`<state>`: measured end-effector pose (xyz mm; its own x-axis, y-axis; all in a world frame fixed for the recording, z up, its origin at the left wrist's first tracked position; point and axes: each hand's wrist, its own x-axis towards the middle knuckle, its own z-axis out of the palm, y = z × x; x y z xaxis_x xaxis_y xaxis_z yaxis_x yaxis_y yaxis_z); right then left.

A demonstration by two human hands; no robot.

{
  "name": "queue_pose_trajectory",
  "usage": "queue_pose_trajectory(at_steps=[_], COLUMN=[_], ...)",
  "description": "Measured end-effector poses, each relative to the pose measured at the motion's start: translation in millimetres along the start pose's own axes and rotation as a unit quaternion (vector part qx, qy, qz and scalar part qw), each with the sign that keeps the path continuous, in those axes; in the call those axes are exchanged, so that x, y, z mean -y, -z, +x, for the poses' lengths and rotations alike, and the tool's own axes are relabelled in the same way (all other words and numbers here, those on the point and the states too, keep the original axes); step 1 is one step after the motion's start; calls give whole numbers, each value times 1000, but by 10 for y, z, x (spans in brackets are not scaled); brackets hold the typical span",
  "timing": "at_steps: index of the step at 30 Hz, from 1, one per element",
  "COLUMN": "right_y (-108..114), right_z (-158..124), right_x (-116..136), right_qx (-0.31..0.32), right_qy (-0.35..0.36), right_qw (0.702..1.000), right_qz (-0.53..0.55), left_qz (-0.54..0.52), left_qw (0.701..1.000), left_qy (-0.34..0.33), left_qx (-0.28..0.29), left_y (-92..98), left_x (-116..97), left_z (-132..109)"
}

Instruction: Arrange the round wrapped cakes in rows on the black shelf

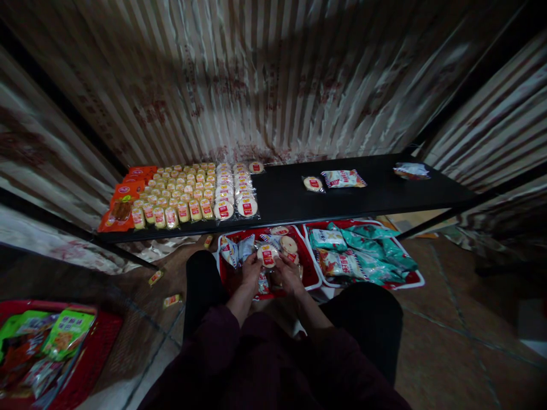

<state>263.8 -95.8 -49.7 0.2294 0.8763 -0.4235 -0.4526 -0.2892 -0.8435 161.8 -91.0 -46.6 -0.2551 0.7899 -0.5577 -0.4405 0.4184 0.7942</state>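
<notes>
Between my left hand (252, 270) and my right hand (287, 272) is a round wrapped cracker pack (268, 256) with a red label, its edges pinched from both sides. Beneath my hands stands a red basket with a white rim (314, 283), holding more round packs (289, 245) and blue-and-white bags (229, 250). On the black shelf (282, 196) ahead, similar round packs (223, 209) stand in two columns. Left of them, small yellow wrapped snacks (183, 211) fill several rows.
Orange packets (121, 209) lie at the shelf's left end. One round pack (313, 184), a striped bag (343, 179) and another bag (411, 171) lie farther right. A second basket (421, 281) holds teal bags. Loose yellow snacks (172, 300) and a red basket (105, 336) are on the floor.
</notes>
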Motion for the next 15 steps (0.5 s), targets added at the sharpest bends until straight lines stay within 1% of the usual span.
queue_pose_trajectory(at_steps=[2, 4, 8, 12, 15], right_y=[-5, -7, -21, -59, -90], right_z=[24, 47, 57, 5, -36], right_x=[-1, -3, 17, 107, 175], right_qx=[-12, -20, -34, -60, -80], right_qy=[-2, 13, 35, 61, 75], right_qw=[1000, 1000, 998, 993, 985], right_qz=[-4, -7, -35, -77, -135], left_qz=[34, 82, 184, 248, 267], left_qw=[999, 995, 975, 953, 947], left_qy=[-17, -50, -119, -174, -180], left_qx=[-14, -21, -32, -13, 6], left_y=[-6, -11, -36, -86, -117], left_x=[22, 29, -2, -45, -64], left_z=[51, 78, 29, -91, -144])
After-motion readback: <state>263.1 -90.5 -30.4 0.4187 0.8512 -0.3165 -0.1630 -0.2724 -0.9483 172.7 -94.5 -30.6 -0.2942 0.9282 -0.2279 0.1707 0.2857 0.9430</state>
